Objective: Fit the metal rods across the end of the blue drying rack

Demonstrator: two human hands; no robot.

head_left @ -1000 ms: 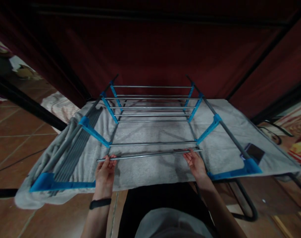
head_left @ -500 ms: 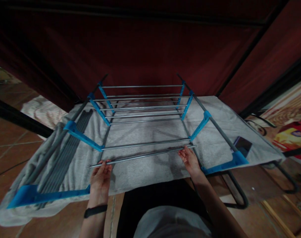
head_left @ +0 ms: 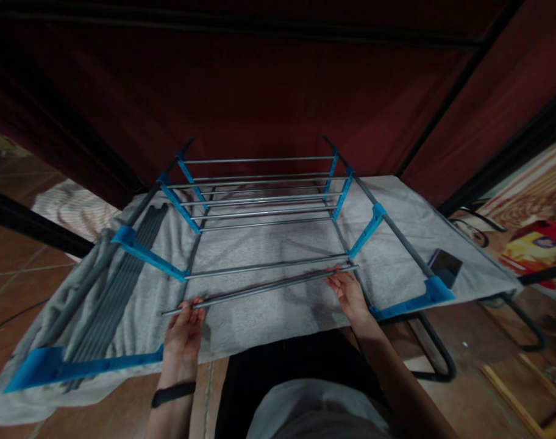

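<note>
Between my hands a grey metal tube [head_left: 260,289] lies crosswise, its left end lower in view than its right. My left hand [head_left: 185,326] grips it near the left end, fingers curled round it. Close to the other end, my right hand [head_left: 347,291] holds it with thumb and fingers. Just beyond is a rack frame [head_left: 399,235] of grey tubes joined by blue plastic brackets [head_left: 152,255]. Several thin crossbars [head_left: 264,200] span its far part, and one more crossbar [head_left: 264,266] runs parallel just past the held tube.
A grey blanket [head_left: 269,244] covers the surface under the rack. Several loose tubes [head_left: 117,292] lie side by side at left. A dark phone [head_left: 445,267] rests at right. Behind stands a dark red panel [head_left: 260,91]; a red and yellow package [head_left: 538,250] is at far right.
The held tube's left end sits slightly lower in view, with my left hand. Both hands keep their hold, and the whole view has shifted a little.
</note>
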